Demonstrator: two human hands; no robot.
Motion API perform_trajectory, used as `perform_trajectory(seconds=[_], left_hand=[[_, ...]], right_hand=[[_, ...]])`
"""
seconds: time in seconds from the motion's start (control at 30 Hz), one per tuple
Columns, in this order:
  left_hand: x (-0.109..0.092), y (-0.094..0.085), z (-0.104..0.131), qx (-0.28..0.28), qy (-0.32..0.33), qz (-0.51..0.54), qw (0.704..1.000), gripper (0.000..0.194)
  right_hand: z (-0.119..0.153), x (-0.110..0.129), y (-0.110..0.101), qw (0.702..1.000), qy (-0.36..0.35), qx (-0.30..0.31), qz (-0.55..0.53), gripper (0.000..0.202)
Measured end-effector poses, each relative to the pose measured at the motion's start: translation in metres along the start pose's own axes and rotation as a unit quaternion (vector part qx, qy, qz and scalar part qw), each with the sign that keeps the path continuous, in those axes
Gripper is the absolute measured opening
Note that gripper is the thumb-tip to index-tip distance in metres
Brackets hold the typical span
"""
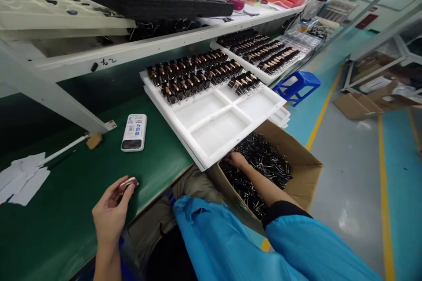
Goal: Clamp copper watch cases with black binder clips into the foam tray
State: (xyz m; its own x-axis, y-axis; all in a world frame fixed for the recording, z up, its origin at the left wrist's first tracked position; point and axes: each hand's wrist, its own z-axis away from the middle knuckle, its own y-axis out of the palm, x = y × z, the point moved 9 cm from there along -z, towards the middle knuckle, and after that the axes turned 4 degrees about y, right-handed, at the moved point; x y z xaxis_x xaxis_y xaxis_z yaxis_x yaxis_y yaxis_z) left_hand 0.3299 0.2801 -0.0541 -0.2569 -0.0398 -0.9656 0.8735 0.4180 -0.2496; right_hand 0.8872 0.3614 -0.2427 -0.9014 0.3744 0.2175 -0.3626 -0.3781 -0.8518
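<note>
My left hand [110,206] is closed around a small copper-coloured metal part [129,182], held just above the green table. My right hand [236,160] reaches down into a cardboard box [301,178] heaped with black binder clips [260,162]. Its fingers are mostly hidden among the clips and under the tray's corner, so what they grip does not show. Above the box juts a white divided tray [201,160]. Rows of black binder clips clamped on copper-coloured parts [186,85] stand in its far compartments.
A white power bank [134,132] lies on the green table [158,158]. Paper slips [24,178] and a padlock-like block [94,141] are at left. A second filled tray [263,50] stands behind. A blue stool [298,85] is on the floor. A shelf [132,50] runs above the table.
</note>
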Motion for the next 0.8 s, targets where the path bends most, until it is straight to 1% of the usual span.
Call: perform_trajectory(seconds=[0.07, 0.13, 0.17, 0.23, 0.27, 0.3, 0.33, 0.37, 0.43, 0.47, 0.53, 0.57, 0.6, 0.63, 0.67, 0.7, 0.73, 0.8], left_hand=[[0.000, 0.001, 0.001, 0.010, 0.005, 0.005, 1.000, 0.045], [0.001, 0.001, 0.001, 0.014, 0.006, 0.009, 1.000, 0.044], [0.000, 0.001, 0.001, 0.015, 0.007, 0.010, 1.000, 0.043], [0.000, 0.002, 0.001, 0.018, 0.007, 0.013, 1.000, 0.043], [-0.001, 0.003, 0.001, 0.020, 0.005, 0.016, 1.000, 0.043], [-0.001, 0.004, 0.002, 0.022, 0.002, 0.021, 1.000, 0.043], [0.000, 0.005, 0.002, 0.024, -0.003, 0.026, 0.999, 0.043], [0.000, 0.006, 0.002, 0.026, -0.009, 0.032, 0.999, 0.044], [0.001, 0.006, 0.003, 0.024, -0.017, 0.041, 0.999, 0.044], [0.001, 0.006, 0.003, 0.020, -0.018, 0.046, 0.999, 0.044], [0.001, 0.005, 0.003, 0.013, -0.019, 0.063, 0.998, 0.043], [0.001, 0.004, 0.004, 0.010, -0.021, 0.074, 0.997, 0.043], [0.001, 0.003, 0.004, 0.007, -0.024, 0.086, 0.996, 0.043], [0.001, 0.003, 0.004, 0.004, -0.027, 0.098, 0.995, 0.042], [0.001, 0.001, 0.005, -0.002, -0.030, 0.111, 0.993, 0.043], [0.001, -0.001, 0.005, -0.010, -0.033, 0.125, 0.992, 0.043], [0.001, -0.003, 0.005, -0.019, -0.035, 0.139, 0.989, 0.044], [0.001, -0.008, 0.005, -0.044, -0.035, 0.171, 0.984, 0.046]], right_hand=[[0.005, -0.010, -0.021, 1.000, 0.015, -0.021, -0.012, 0.021], [0.016, -0.027, -0.045, 0.998, 0.049, -0.038, -0.028, 0.024], [0.024, -0.037, -0.057, 0.996, 0.068, -0.037, -0.037, 0.026], [0.046, -0.053, -0.075, 0.994, 0.094, -0.008, -0.058, 0.030], [0.060, -0.057, -0.081, 0.993, 0.097, 0.016, -0.066, 0.032], [0.076, -0.057, -0.085, 0.992, 0.090, 0.046, -0.081, 0.035], [0.092, -0.051, -0.088, 0.989, 0.076, 0.074, -0.106, 0.039], [0.110, -0.041, -0.089, 0.984, 0.055, 0.103, -0.136, 0.043], [0.145, -0.003, -0.086, 0.957, 0.006, 0.154, -0.247, 0.052], [0.163, 0.024, -0.081, 0.938, -0.022, 0.190, -0.288, 0.055], [0.200, 0.091, -0.063, 0.892, -0.100, 0.288, -0.334, 0.056], [0.219, 0.129, -0.055, 0.864, -0.158, 0.334, -0.341, 0.055], [0.236, 0.166, -0.049, 0.836, -0.220, 0.366, -0.343, 0.052], [0.250, 0.200, -0.046, 0.810, -0.280, 0.383, -0.344, 0.049], [0.259, 0.230, -0.045, 0.788, -0.333, 0.387, -0.345, 0.045], [0.263, 0.256, -0.044, 0.770, -0.371, 0.384, -0.350, 0.041], [0.262, 0.277, -0.042, 0.755, -0.391, 0.380, -0.364, 0.037], [0.250, 0.310, -0.036, 0.719, -0.391, 0.391, -0.422, 0.032]])
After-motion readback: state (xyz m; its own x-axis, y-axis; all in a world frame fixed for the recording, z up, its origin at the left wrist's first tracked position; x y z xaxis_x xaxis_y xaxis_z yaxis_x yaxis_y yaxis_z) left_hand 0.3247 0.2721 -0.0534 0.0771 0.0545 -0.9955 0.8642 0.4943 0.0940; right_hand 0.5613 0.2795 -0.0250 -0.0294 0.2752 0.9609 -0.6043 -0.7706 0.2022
